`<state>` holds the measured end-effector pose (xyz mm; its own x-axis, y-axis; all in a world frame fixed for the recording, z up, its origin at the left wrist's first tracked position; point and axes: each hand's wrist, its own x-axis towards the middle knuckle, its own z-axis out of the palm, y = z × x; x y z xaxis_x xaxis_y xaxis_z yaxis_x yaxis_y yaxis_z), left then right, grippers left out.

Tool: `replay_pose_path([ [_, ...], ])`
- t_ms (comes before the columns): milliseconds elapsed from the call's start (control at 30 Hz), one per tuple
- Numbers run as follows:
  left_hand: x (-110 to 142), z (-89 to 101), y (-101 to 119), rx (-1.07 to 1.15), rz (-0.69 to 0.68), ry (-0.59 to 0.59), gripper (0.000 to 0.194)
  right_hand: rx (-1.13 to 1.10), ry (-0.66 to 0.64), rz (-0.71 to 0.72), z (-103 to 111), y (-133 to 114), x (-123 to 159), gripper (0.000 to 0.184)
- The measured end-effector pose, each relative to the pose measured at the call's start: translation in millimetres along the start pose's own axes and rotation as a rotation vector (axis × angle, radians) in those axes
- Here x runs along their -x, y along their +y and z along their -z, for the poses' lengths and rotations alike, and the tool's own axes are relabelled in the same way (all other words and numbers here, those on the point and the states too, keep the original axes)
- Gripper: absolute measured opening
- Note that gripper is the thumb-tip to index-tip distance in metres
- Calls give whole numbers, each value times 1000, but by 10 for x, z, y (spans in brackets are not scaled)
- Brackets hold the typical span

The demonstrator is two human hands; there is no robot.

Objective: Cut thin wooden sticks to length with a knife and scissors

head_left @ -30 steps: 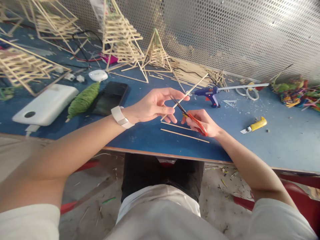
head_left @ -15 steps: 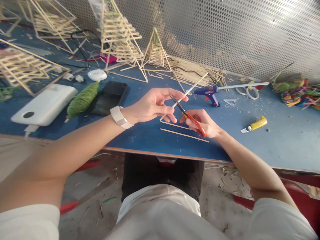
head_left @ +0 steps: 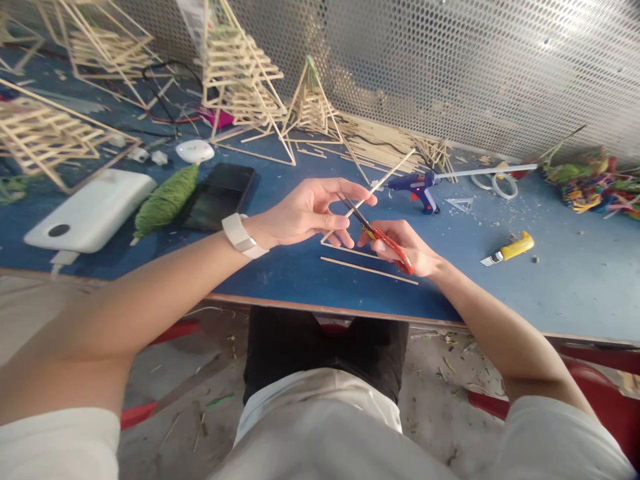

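Note:
My left hand (head_left: 315, 208) grips a thin wooden stick (head_left: 393, 171) that slants up to the right between the fingers. In my right hand (head_left: 403, 241) is a pair of scissors (head_left: 393, 249) with red handles. Their dark blades cross the stick between my left thumb and fingertips; whether they touch it I cannot tell. Just below the hands, two more sticks lie on the blue table (head_left: 280, 280); the nearer stick (head_left: 370, 271) shows whole, the other is partly hidden by my right hand.
A blue glue gun (head_left: 417, 187) lies beyond my right hand, and a yellow utility knife (head_left: 510, 250) to the right. On the left are a phone (head_left: 220, 195), green yarn (head_left: 165, 200) and a white power bank (head_left: 93, 210). Stick pyramids (head_left: 243, 80) stand behind.
The scissors and my right hand have shifted very slightly. The far end of the held stick has dipped a little. My left hand stays nearly in place.

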<state>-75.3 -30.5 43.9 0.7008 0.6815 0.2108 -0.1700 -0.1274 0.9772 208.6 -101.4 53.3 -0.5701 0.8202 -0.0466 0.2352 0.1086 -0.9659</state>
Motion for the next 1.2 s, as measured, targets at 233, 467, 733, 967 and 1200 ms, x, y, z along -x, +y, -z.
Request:
replay_pose_path([
  [233, 8, -2, 4, 48, 24, -17, 64, -55, 0, -8, 7, 81, -4, 68],
  [467, 3, -9, -14, 68, 26, -19, 68, -76, 24, -38, -1, 98, -10, 54],
  [733, -11, 11, -52, 86, 7, -34, 64, -77, 26, -28, 4, 109, -18, 55],
  [967, -31, 30, -95, 94, -23, -49, 65, -74, 17, -8, 6, 146, -33, 57],
  [1200, -27, 19, -97, 89, -30, -42, 63, -53, 22, 4, 0, 127, -23, 56],
])
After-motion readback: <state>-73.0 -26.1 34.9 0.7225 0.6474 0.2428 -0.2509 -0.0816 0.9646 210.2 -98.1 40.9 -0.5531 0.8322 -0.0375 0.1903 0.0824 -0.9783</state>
